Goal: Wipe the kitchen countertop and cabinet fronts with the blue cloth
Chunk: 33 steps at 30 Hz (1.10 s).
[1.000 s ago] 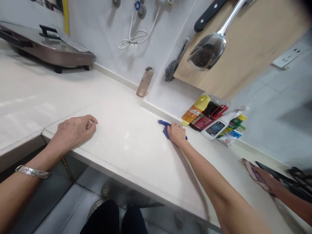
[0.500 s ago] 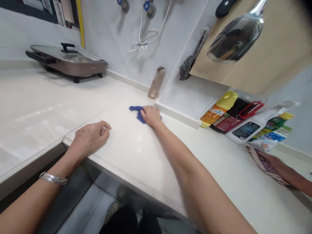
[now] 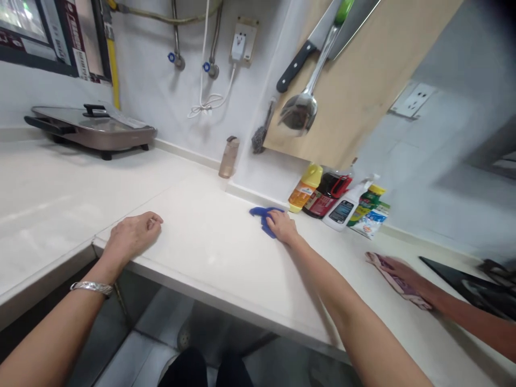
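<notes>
My right hand point(image 3: 282, 227) presses down on a blue cloth point(image 3: 260, 215) on the white counter point(image 3: 209, 236), near the back ledge and just left of the bottles. Its fingers are closed over the cloth. My left hand point(image 3: 131, 236) rests on the counter's front edge as a loose fist with nothing visible in it. A silver bracelet point(image 3: 91, 287) sits on that wrist.
A yellow bottle point(image 3: 305, 188), dark sauce bottles point(image 3: 326, 194) and packets point(image 3: 368, 217) stand against the wall. A small brown bottle point(image 3: 228, 157) is at the corner. An electric pan point(image 3: 91, 129) sits far left. Another person's hand point(image 3: 403, 271) holds a patterned cloth point(image 3: 393, 279) at right, near a stove point(image 3: 471, 285).
My right hand slid the blue cloth left toward the brown bottle, then back right toward the sauce bottles. My left hand stayed on the counter edge. The other person's hand kept moving its cloth.
</notes>
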Tool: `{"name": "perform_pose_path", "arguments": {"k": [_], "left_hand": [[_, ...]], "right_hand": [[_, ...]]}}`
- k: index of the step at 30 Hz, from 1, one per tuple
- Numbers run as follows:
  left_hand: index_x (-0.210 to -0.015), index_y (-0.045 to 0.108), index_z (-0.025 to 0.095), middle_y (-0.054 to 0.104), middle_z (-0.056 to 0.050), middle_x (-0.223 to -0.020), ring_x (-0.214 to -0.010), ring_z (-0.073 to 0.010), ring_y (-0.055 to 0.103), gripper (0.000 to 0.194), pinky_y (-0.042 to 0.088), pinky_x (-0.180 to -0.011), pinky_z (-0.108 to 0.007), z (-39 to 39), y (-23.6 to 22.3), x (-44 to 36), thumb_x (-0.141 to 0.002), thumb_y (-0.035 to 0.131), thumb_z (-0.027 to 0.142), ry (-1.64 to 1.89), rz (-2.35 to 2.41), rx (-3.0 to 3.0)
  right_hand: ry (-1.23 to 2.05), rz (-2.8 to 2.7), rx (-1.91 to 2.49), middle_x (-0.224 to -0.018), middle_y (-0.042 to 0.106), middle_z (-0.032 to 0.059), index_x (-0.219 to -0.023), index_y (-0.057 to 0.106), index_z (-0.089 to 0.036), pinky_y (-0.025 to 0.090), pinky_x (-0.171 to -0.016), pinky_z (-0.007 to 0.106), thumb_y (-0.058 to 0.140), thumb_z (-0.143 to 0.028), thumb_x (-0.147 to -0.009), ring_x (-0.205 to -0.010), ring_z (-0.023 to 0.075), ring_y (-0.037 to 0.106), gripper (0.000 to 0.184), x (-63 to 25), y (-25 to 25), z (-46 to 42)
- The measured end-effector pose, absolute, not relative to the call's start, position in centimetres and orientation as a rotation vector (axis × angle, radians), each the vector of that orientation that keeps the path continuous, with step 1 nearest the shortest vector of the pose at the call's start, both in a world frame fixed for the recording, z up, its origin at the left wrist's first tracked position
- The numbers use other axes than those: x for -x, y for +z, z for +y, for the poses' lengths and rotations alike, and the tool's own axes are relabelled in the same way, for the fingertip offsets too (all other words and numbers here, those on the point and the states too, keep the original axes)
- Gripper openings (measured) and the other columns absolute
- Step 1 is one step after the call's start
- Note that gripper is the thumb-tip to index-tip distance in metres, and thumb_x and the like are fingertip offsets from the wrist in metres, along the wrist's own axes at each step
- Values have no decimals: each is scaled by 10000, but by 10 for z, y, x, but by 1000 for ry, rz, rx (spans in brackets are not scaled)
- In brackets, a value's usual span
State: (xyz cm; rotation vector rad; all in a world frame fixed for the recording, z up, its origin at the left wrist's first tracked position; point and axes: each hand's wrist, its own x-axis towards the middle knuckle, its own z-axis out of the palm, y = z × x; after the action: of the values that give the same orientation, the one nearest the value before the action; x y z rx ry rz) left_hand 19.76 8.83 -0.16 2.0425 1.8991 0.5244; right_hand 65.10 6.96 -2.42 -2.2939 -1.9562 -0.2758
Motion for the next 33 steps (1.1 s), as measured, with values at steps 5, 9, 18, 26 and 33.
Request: {"name": "perform_pose_path", "arguments": {"k": [5,9,18,26,33], "left_hand": [[-1152,699,292,723,-146,-1067,-1017,-355,642,420,474,-913,-477,84,2,-197,-893,389,409,541,1876,-2058],[-1160,696,289,711,-145,-1093,-1017,-353,635,431,474,-919,-489,79,3,-198,-903,373,415,541,1880,-2063],[-1189,676,275,719,-123,-1102,-1016,-332,639,431,473,-925,-453,76,8,-201,-900,386,408,509,1909,-2070],[-1158,672,297,722,-110,-1050,-1001,-333,650,402,465,-876,-439,84,1,-199,-914,372,408,498,1933,-2078],[-1102,673,306,742,-70,-1029,-969,-311,655,343,428,-796,-413,92,-7,-198,-903,402,375,523,1940,-2088]], "right_hand": [[-317,-1925,2349,-1562,498,112,-1470,540,-225,463,-1040,529,313,-465,-1085,-1362,322,472,508,-657,-29,2],[-369,-2094,2153,-1542,514,131,-1466,532,-214,467,-1027,541,358,-525,-1062,-1345,333,479,539,-650,-40,-63],[-400,-2085,1956,-1316,671,106,-1203,642,-254,469,-936,480,378,-409,-1065,-1193,298,573,337,-644,-43,-69],[-519,-1862,2156,-1197,692,133,-1151,662,-206,438,-919,441,438,-390,-1039,-1101,302,589,310,-640,-38,30],[-679,-1505,1891,-1201,642,219,-1219,632,-117,424,-969,459,260,-390,-1058,-1122,335,551,489,-647,-1,105]]}}
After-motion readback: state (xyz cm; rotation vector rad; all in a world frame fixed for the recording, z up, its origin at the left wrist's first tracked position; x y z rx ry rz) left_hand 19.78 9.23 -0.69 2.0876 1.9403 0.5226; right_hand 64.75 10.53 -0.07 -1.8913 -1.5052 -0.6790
